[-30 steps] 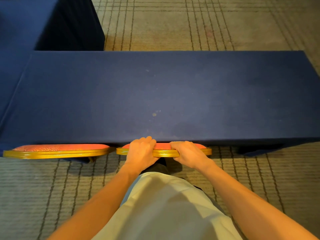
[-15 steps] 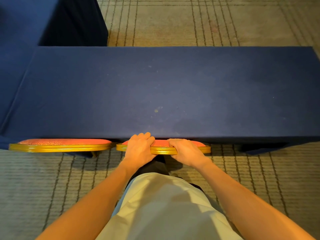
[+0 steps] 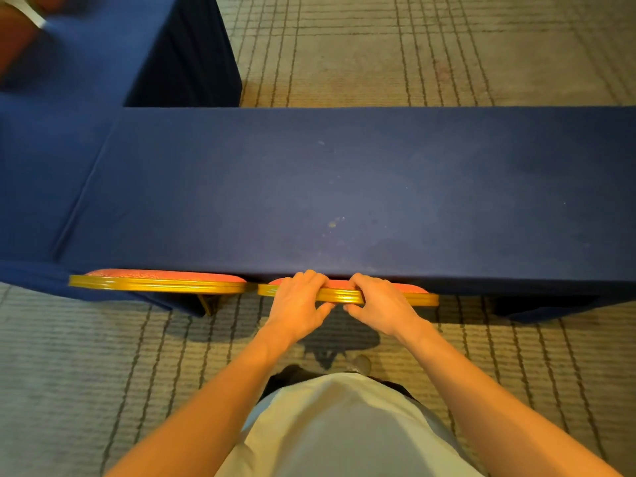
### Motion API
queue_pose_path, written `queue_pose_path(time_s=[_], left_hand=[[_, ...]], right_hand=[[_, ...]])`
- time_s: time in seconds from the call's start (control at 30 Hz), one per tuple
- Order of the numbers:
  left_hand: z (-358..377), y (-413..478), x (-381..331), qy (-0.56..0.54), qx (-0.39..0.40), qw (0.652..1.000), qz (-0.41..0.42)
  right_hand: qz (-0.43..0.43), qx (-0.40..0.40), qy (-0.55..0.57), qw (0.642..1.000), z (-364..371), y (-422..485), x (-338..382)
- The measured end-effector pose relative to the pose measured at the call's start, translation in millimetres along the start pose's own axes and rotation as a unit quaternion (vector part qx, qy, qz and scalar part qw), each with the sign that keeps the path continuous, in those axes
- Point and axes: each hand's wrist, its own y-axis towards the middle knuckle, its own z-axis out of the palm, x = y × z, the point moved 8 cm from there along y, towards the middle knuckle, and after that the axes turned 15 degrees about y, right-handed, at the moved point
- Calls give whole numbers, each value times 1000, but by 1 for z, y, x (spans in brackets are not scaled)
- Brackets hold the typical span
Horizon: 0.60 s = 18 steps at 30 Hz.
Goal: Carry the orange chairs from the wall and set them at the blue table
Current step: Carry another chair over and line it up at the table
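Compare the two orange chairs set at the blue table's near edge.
The right chair is gripped by the left hand and right hand on its top edge; the left chair is untouched. The left chair's top shows in full, the right chair's is partly hidden by hands. Both have orange padding, gold frames, and stand against the blue table.

On the lined carpet floor (image 3: 413,46) a blue-covered tabletop (image 3: 344,187) is placed; two orange chairs (image 3: 161,280) are tucked at its near edge.

From the held chair (image 3: 344,295), the blue table (image 3: 344,187) blocks twelve o'clock. The other orange chair (image 3: 158,288) sits close at nine o'clock. Open carpet (image 3: 533,356) lies at three and six o'clock.
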Motion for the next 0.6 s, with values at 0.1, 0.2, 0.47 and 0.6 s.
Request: queue_pose_path(time_s=[0.1,0.2,0.47,0.6], left_hand=[[-9,-12,3,-84,-16,996,-2],[-20,-34,19,-121,-47,991,-12],[-43,-139,119,-261,-115,948,-138],[-56,-205,170,-350,-144,904,-199]], right_hand=[[-8,-11,37,999,3,-6,17],[-28,-9,57,998,12,-9,48],[-111,11,109,988,76,-24,163],[-119,23,196,973,116,-39,221]])
